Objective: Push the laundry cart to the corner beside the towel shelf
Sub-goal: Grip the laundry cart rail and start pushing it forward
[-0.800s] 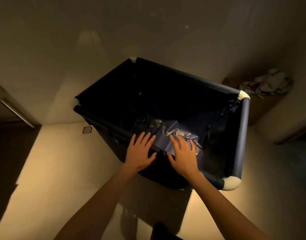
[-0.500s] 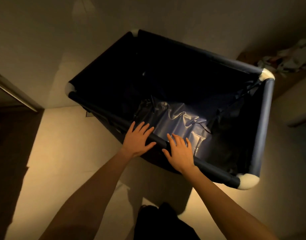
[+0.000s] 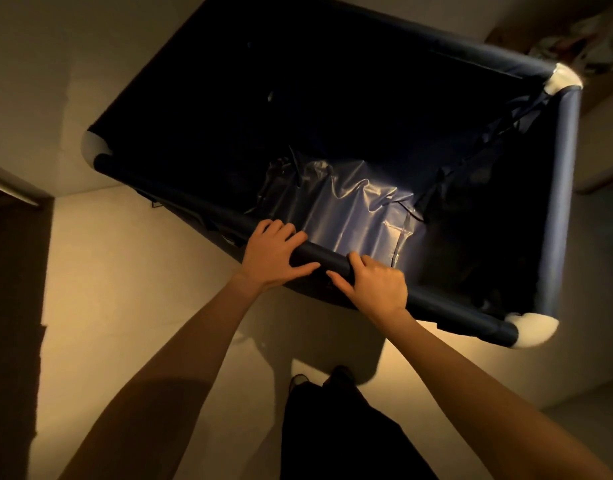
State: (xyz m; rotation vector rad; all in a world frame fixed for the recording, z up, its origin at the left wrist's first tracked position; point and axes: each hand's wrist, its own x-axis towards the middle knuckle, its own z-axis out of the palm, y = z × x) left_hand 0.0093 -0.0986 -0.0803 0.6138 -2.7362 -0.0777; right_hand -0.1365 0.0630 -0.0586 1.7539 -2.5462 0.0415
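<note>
The laundry cart (image 3: 561,202) is a large dark navy bin with padded rim tubes and white corner caps, filling the upper middle of the view. Its inside is dark, with a shiny crumpled liner at the bottom. My left hand (image 3: 273,254) and my right hand (image 3: 377,282) are both wrapped around the near rim tube, close together near its middle, fingers curled over the top and thumbs below. The cart's wheels are hidden under the bin.
A pale wall runs behind and left of the cart. At the top right a wooden shelf (image 3: 596,95) carries a bundle of cloth (image 3: 575,46). A dark doorway (image 3: 14,271) lies at the left. My dark trouser leg (image 3: 339,427) is below, on the light floor.
My hands went from lying flat with spread fingers on the near rim to gripping it. The cart now looms larger and higher in view, closer to the wall and shelf.
</note>
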